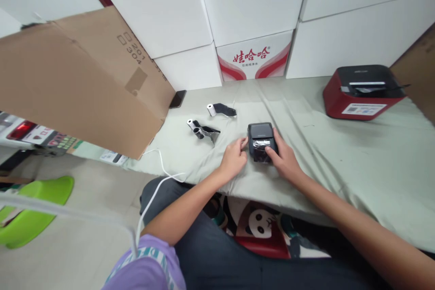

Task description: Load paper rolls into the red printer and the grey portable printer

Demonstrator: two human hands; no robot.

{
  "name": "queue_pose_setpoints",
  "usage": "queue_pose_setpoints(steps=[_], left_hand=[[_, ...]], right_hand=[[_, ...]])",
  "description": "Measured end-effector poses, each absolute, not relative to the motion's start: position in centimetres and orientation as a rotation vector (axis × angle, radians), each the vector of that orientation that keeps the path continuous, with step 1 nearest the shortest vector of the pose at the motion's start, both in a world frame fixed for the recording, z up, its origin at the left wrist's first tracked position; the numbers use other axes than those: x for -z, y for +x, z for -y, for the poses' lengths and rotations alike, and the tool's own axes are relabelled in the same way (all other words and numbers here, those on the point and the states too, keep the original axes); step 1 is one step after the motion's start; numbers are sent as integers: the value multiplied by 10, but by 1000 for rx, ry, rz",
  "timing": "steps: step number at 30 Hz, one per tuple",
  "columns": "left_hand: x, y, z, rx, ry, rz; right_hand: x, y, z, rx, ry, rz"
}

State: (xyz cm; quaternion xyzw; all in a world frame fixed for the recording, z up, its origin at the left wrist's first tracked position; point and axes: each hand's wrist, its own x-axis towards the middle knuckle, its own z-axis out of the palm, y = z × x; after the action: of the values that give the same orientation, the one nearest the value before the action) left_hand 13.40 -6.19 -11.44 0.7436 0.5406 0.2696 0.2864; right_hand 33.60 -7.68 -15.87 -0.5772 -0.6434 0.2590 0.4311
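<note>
A small black portable printer [261, 141] lies on the cloth-covered table in front of me. A strip of shiny black film or paper [262, 145] covers its near half. My right hand [284, 159] grips the printer's right side, with the thumb pressed on the shiny strip. On the other side, my left hand [234, 159] has its fingers curled in, and a fingertip touches the printer's left edge. I see nothing held inside the left hand. Left of the printer lie small paper rolls with black tails, one roll [211, 109] farther back and others [199, 132] nearer.
A red and black box-shaped printer [365, 93] stands at the right. White cartons [254, 56] line the back. A brown cardboard sheet [91, 77] leans at the left, beside a dark phone [178, 99]. A white cable [159, 181] crosses the table's front edge by my left arm.
</note>
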Motion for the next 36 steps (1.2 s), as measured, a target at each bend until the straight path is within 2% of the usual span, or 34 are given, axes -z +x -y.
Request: queue_pose_setpoints(steps=[7,15,29,32,36], left_hand=[[115,135,62,-713,2036,-1411],[127,138,64,-941,1911,-1315],[130,132,59,-869,2008,-1366],[132,135,60,-852,2041,-1408],[132,136,61,-870,2041,-1406]], right_hand=[[153,334,81,-592,-1438,1496],[151,334,79,-575,-1413,1519],[161,378,-7,-519,-1559,1918],[148,380,2,-482,-1590,1909],[117,368,21,-254,-1578,1885]])
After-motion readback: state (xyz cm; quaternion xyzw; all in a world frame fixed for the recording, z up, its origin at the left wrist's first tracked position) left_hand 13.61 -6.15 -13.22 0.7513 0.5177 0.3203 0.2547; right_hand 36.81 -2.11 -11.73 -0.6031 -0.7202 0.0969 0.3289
